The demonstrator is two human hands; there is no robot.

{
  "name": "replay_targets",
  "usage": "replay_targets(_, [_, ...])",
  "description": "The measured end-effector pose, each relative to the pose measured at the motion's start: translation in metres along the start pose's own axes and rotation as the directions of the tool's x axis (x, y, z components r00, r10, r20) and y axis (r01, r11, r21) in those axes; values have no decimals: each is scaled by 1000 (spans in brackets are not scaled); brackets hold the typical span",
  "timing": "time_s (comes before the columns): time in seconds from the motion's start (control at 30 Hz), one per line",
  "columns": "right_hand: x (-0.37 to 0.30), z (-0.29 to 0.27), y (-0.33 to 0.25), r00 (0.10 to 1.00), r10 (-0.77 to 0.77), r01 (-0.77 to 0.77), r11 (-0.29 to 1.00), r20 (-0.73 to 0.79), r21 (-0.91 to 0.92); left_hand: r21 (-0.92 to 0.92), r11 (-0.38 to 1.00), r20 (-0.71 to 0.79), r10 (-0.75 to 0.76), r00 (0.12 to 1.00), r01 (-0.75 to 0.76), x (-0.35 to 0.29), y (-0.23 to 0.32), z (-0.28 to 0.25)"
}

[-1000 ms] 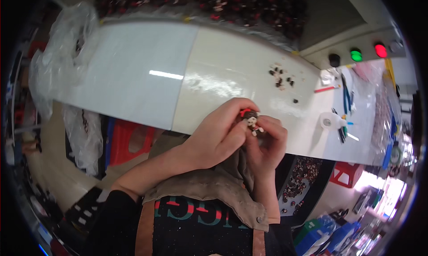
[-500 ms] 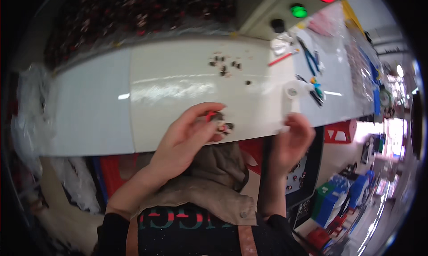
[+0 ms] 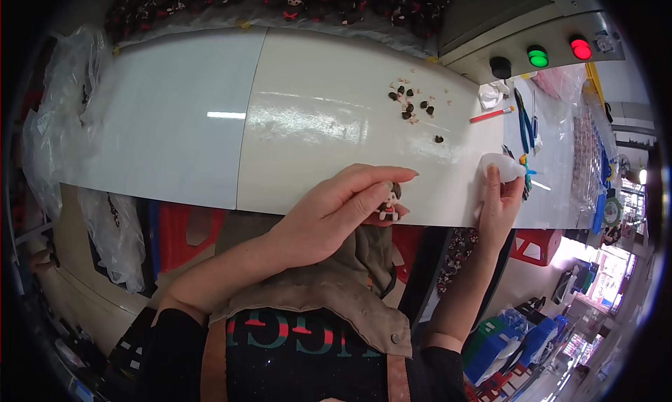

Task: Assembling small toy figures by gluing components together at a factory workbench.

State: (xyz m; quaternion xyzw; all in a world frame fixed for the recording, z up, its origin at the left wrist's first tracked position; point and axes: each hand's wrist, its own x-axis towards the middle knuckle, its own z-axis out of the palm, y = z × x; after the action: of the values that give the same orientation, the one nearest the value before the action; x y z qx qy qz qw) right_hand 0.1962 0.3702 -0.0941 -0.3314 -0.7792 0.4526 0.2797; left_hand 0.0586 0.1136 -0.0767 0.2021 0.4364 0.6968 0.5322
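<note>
My left hand (image 3: pixel 336 209) is closed around a small doll figurine (image 3: pixel 390 203) with brown hair, a pale face and a dark and red body. The fingers hide part of it; it is held just over the table's front edge. At the right, my right hand (image 3: pixel 499 200) has its thumb and fingers on a small white plastic bottle (image 3: pixel 498 167), which lies on its side with its narrow end toward the right. Farther back on the white table (image 3: pixel 308 171) lie several tiny dark brown pieces (image 3: pixel 408 109) among pale pink bits.
Behind the bottle are a red pencil-like stick (image 3: pixel 491 115), blue-handled pliers (image 3: pixel 523 122) and crumpled white paper (image 3: pixel 493 94). A machine panel (image 3: pixel 518 55) with lit buttons stands at the back right. Many small dark figurines (image 3: pixel 294 6) fill the far edge. A plastic bag (image 3: pixel 66 122) hangs left.
My right hand has moved onto the white bottle and taken hold of it. The figurine in my left hand has turned more upright. The whole view has shifted.
</note>
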Motion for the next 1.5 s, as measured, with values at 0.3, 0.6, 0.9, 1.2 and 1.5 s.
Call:
replay_targets(0.3, [-38, -10, -35, 986, -163, 163, 987, 32, -3, 98, 993, -9, 62, 998, -61, -1, -5, 9])
replay_targets(0.6, [-68, -23, -48, 915, -252, 287, 955, 316, -72, 187, 982, -19, -22, 1000, 26, -1, 0, 8])
replay_targets(0.9, [-68, -18, -54, 840, -265, 405, 887, 473, -221, 226, 974, -32, 22, 999, -14, 0, 2, 12])
replay_targets(1.2, [-68, -14, -57, 821, -280, 446, 859, 497, -253, 244, 969, -36, 38, 999, -28, 0, -1, 12])
replay_targets(1.5, [-67, -12, -62, 819, -270, 450, 850, 507, -275, 282, 958, -57, 74, 996, -55, 0, -2, 11])
